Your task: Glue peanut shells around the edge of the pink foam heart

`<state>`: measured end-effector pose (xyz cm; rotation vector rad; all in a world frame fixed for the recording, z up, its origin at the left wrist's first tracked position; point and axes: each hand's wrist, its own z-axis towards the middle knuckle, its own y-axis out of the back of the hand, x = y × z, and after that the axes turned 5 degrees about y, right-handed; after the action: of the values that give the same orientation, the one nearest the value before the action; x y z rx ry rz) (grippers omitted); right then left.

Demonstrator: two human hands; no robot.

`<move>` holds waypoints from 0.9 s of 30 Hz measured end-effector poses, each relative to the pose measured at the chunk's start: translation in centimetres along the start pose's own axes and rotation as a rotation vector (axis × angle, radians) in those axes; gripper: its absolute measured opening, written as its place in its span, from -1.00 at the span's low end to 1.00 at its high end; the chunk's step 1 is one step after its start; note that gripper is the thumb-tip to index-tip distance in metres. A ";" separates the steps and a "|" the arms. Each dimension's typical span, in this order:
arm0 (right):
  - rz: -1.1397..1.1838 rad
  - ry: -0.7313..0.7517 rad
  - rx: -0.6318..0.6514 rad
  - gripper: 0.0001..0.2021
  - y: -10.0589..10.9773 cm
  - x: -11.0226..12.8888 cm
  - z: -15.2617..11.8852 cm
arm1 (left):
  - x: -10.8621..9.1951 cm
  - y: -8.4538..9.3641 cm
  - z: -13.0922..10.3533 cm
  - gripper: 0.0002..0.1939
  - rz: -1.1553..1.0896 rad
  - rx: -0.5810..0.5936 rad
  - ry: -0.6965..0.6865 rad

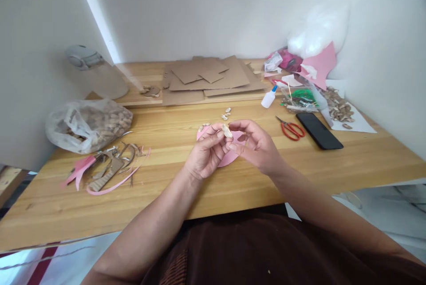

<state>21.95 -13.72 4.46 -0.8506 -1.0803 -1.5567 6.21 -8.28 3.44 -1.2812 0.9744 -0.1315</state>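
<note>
My left hand [208,151] pinches a pale peanut shell piece [227,131] between thumb and fingers. Beside it, my right hand [255,145] is curled, its fingers closed around a brown shell piece [242,138]. Both hands are raised over a pink paper piece [229,158], which they partly cover. A few whole peanuts [204,125] lie at the paper's upper left edge. Just behind the hands, several loose shell pieces [225,116] rest on the wooden table [159,134].
At left are a plastic bag of peanuts [100,125] and cardboard and pink scraps [108,174]. Cardboard sheets [209,76] lie behind. At right are a glue bottle [269,97], red-handled scissors [291,129], a phone [319,131] and shells [340,106] on white paper.
</note>
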 end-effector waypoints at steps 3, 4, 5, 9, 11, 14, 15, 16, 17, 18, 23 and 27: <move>0.002 -0.009 -0.066 -0.62 -0.3 -0.3 -0.2 | 0.0 0.2 0.1 -0.82 -0.005 -0.032 -0.008; -0.009 0.007 -0.087 -0.62 -0.4 -0.4 -0.2 | 0.0 0.2 0.1 -0.81 -0.005 -0.043 -0.010; -0.024 0.030 -0.106 -0.62 -0.5 -0.5 -0.2 | 0.0 0.3 0.1 -0.80 -0.004 -0.052 -0.013; -0.046 0.109 -0.168 -0.65 -1.3 -1.0 -0.1 | 0.1 0.2 0.1 -0.75 -0.006 -0.069 -0.022; -0.031 0.120 -0.203 -0.68 -1.9 -1.3 -0.1 | 0.1 0.2 0.1 -0.73 -0.010 -0.086 -0.024; -0.003 0.116 -0.250 -0.71 -2.7 -1.6 0.0 | 0.1 0.2 0.2 -0.73 -0.018 -0.103 -0.034; 0.009 0.117 -0.262 -0.71 -2.9 -1.6 0.1 | 0.1 0.2 0.2 -0.74 -0.019 -0.105 -0.038; 0.022 0.118 -0.270 -0.72 -3.0 -1.7 0.1 | 0.1 0.2 0.2 -0.74 -0.020 -0.107 -0.044; 0.034 0.121 -0.275 -0.72 -3.1 -1.7 0.1 | 0.1 0.2 0.3 -0.74 -0.018 -0.109 -0.050; 0.046 0.124 -0.277 -0.73 -3.2 -1.8 0.1 | 0.1 0.1 0.3 -0.74 -0.012 -0.113 -0.053; 0.088 0.144 -0.281 -0.79 -3.2 -1.7 0.2 | 0.2 -0.1 0.3 -0.75 0.005 -0.131 -0.055; 0.109 0.148 -0.282 -0.80 -3.2 -1.7 0.2 | 0.3 -0.1 0.2 -0.72 0.002 -0.127 -0.058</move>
<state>19.26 -12.71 2.32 -0.9491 -0.7070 -1.6744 6.61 -8.31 3.39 -1.3932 0.9457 -0.0309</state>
